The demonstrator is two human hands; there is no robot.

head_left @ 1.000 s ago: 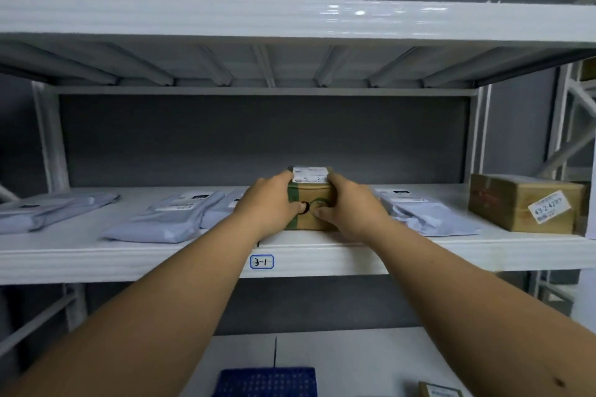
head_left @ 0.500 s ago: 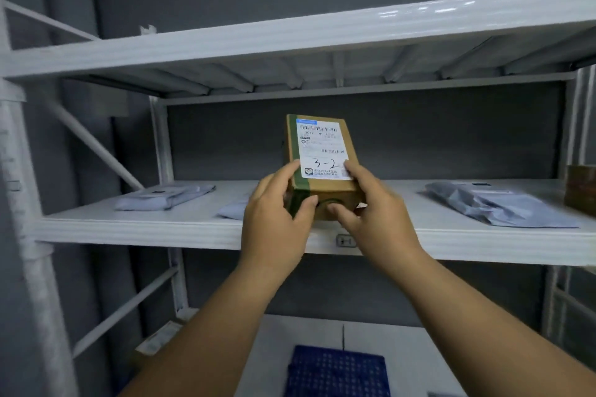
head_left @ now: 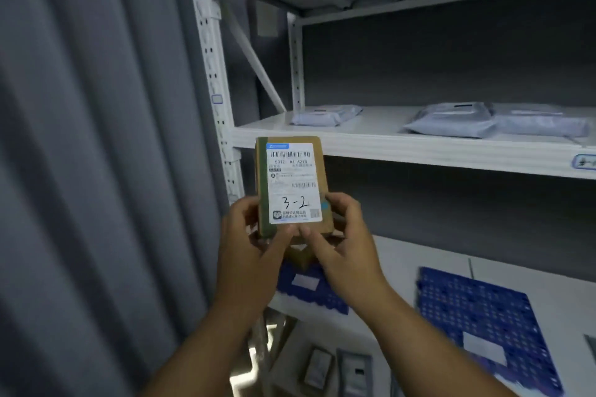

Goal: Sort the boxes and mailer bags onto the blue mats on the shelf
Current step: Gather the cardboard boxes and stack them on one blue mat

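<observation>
While both hands' grip holds box (head_left: 292,185) upright, label reads 3-2.

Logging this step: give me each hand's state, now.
Left hand: closed on the cardboard box.
Right hand: closed on the same box.

We see a brown cardboard box (head_left: 292,185) with a green stripe down its left side and a white label (head_left: 295,182) printed with black barcodes and a blue tab. The shelf (head_left: 371,142) is white, the mailer bags (head_left: 451,119) pale grey, and the mats (head_left: 477,316) blue with a perforated grid.
</observation>
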